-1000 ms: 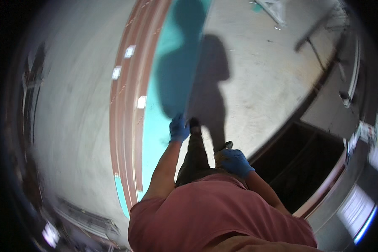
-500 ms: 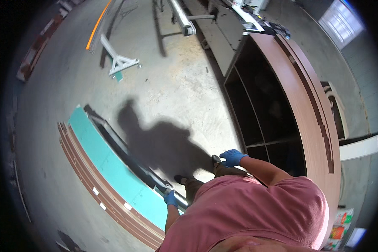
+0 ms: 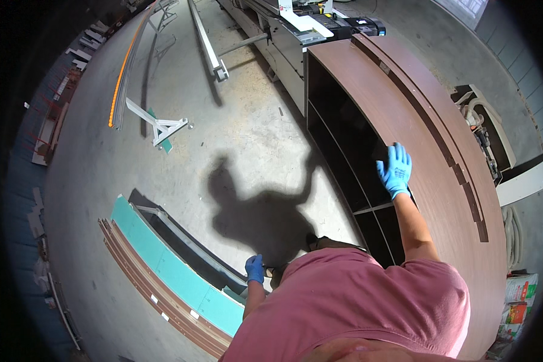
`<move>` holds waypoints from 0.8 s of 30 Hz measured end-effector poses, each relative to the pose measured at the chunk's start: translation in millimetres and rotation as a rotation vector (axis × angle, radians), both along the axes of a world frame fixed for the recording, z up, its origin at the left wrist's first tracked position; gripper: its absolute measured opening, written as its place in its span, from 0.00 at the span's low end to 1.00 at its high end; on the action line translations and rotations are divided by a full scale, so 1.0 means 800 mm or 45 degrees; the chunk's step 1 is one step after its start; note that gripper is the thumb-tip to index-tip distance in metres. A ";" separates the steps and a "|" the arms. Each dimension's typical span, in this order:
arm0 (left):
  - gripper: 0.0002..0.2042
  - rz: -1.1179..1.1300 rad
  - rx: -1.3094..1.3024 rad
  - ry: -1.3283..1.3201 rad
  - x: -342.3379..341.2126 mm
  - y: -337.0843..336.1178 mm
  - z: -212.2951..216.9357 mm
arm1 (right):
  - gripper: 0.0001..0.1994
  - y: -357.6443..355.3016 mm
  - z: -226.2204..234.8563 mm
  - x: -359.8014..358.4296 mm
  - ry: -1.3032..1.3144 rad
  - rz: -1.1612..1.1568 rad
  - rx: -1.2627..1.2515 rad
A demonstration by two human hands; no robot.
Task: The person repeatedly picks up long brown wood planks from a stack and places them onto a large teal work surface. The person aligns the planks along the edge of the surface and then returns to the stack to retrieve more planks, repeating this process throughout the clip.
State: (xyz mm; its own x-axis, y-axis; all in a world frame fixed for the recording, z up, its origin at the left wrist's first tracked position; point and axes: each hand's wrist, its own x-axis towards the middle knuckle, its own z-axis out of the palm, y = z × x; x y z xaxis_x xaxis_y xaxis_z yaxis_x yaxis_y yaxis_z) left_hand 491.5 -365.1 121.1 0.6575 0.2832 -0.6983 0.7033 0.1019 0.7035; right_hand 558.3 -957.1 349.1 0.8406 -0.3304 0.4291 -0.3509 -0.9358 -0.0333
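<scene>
At right, the gloved right hand (image 3: pixel 395 171) lies open, fingers spread, on the top front edge of the brown cabinet (image 3: pixel 428 151). Near left, the left hand (image 3: pixel 254 268) hangs beside the teal panel (image 3: pixel 175 274) on the floor; its grip cannot be told.

There is a single view, from a wide fisheye camera on the person's head, looking steeply down over a pink-shirted torso at the lower edge. The brown cabinet (image 3: pixel 428 157) fills the right side and serves as landmark: it is near, within arm's reach. Left of the cabinet lies concrete floor (image 3: pixel 241 127), farther from the lens. Straight edges bend toward the dark circular rim. No second view overlaps.
</scene>
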 end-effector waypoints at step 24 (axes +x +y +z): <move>0.22 -0.287 0.074 0.187 0.016 0.005 0.020 | 0.26 -0.019 -0.026 0.008 0.096 -0.223 -0.022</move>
State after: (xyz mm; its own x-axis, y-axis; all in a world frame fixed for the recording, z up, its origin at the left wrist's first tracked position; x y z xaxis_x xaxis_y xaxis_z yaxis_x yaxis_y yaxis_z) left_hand 504.5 -361.3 136.8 0.6014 0.1833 -0.7776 0.7985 -0.1065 0.5925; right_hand 564.9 -972.3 328.1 0.8010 -0.4677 0.3737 -0.5092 -0.8605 0.0146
